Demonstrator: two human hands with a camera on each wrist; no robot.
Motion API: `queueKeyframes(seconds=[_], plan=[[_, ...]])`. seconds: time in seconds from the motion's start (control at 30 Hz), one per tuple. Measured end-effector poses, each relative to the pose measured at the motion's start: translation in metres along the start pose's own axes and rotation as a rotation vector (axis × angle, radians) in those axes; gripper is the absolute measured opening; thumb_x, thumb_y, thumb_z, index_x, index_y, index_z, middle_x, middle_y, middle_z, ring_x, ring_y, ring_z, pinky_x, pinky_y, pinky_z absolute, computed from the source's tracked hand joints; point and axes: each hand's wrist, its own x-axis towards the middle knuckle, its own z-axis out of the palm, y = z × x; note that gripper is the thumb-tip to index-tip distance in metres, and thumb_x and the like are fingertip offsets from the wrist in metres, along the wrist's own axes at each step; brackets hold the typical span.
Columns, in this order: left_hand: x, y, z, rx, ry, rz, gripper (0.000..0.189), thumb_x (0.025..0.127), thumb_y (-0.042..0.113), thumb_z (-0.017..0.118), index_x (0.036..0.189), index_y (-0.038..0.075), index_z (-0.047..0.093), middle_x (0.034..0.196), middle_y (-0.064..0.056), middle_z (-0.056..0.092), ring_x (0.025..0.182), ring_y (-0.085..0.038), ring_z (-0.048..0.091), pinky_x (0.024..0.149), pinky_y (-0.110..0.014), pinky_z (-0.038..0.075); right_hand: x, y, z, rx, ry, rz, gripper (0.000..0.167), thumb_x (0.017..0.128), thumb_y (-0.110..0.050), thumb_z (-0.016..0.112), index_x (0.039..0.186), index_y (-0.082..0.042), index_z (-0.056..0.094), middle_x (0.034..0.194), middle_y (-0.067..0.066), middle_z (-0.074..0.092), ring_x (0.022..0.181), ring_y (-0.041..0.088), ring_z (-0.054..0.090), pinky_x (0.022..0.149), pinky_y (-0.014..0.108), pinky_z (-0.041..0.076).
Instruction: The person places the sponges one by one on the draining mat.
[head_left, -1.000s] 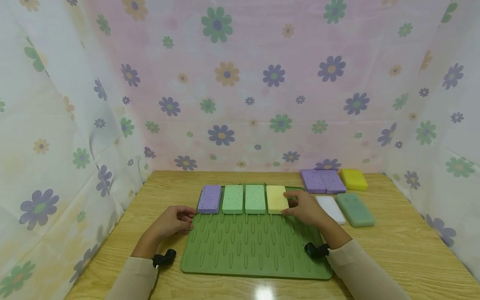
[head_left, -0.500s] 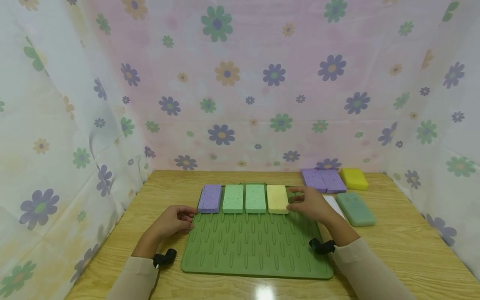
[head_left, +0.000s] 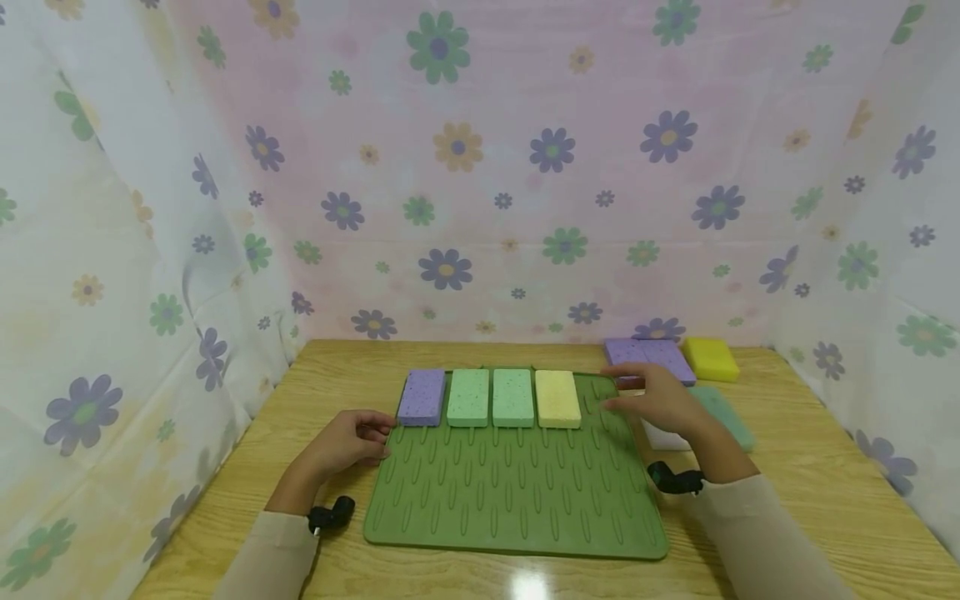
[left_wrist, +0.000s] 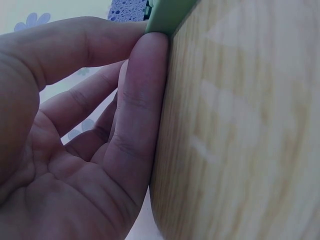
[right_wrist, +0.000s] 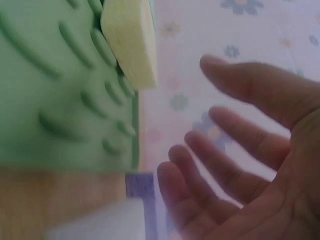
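Note:
My left hand (head_left: 348, 442) rests by the left edge of the green ridged mat (head_left: 517, 492), its fingertips touching that edge in the left wrist view. Along the mat's back edge lie a purple sponge (head_left: 422, 397), two light green sponges (head_left: 468, 397) (head_left: 513, 397) and a pale yellow sponge (head_left: 557, 398), in a row with gaps between. My right hand (head_left: 663, 404) hovers to the right of the pale yellow sponge, near the mat's back right corner. In the right wrist view its fingers are spread and hold nothing.
Beyond my right hand are two purple sponges (head_left: 663, 357) side by side, a bright yellow sponge (head_left: 710, 358), a white sponge (head_left: 663, 437) and a dark green sponge (head_left: 723, 414), the last two partly hidden. A flowered cloth (head_left: 502, 167) walls the wooden table (head_left: 825, 492).
My right hand has let go of the pale yellow sponge and moved away to the right. The sponge stays in the row. My left hand has not moved.

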Motion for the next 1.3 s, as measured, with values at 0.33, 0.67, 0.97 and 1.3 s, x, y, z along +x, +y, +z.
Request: queueKeyframes(seconds=[0.33,0.67,0.97,1.3], plan=[[-0.002,0.002,0.000,-0.012,-0.012,0.008,0.046,0.092,0.006,0.076,0.136,0.000,0.063,0.122,-0.018,0.062,0.098,-0.023,0.063,0.078,-0.038,0.063,-0.010,0.011,-0.025,0.004,0.003,-0.041,0.060,0.097,-0.029,0.075,0.148,-0.004,0.055,0.147,0.027,0.054,0.131,0.049,0.056,0.093,0.050,0.060],[0.000,0.001,0.001,-0.017,-0.013,0.017,0.047,0.093,0.005,0.075,0.138,-0.001,0.062,0.124,-0.019,0.061,0.098,-0.023,0.063,0.079,-0.040,0.063,-0.021,0.032,-0.050,-0.072,0.100,0.043,0.066,0.096,-0.039,0.076,0.149,-0.006,0.055,0.149,0.026,0.053,0.130,0.047,0.057,0.090,0.036,0.059],[-0.001,0.003,0.001,-0.012,-0.008,0.009,0.046,0.092,0.006,0.076,0.137,0.001,0.063,0.123,-0.018,0.062,0.099,-0.023,0.063,0.079,-0.038,0.063,-0.036,0.052,-0.070,-0.111,0.112,0.133,0.074,0.094,-0.047,0.076,0.152,-0.008,0.051,0.158,0.030,0.038,0.138,0.053,0.045,0.098,0.064,0.052],[0.001,-0.002,0.000,-0.010,0.001,0.005,0.044,0.092,0.005,0.076,0.134,0.003,0.065,0.120,-0.016,0.063,0.098,-0.024,0.063,0.079,-0.038,0.063,-0.044,0.076,-0.081,-0.130,0.101,0.178,0.079,0.093,-0.044,0.077,0.152,0.001,0.048,0.159,0.039,0.029,0.136,0.064,0.037,0.103,0.073,0.043]])
